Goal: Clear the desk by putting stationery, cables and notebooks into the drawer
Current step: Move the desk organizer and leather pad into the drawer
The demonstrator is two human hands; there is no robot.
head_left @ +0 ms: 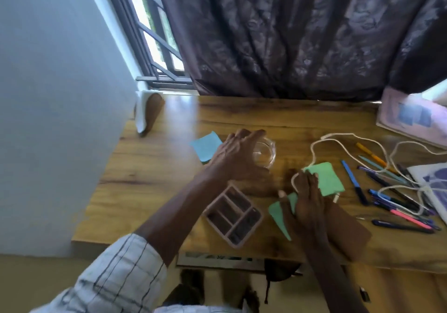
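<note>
My left hand (238, 155) reaches over a clear glass bowl (266, 151) at mid-desk, fingers on its far rim and thumb at its near side. My right hand (307, 199) lies flat, pressing a green sticky-note pad (329, 179), with a second green sheet (278, 213) under the thumb. A blue sticky-note pad (205, 147) sits left of the bowl. A white cable (338, 143) loops across several pens (391, 196) on the right. Below the desk's front edge a drawer (217, 260) shows as a narrow slit.
A pink compartment tray (233, 216) stands near the front edge between my arms. A pink notebook (411, 116) and a white patterned one (433, 184) lie at the right. A brown card (350, 228) sits under my right forearm. A napkin holder (147, 111) is in the back left corner.
</note>
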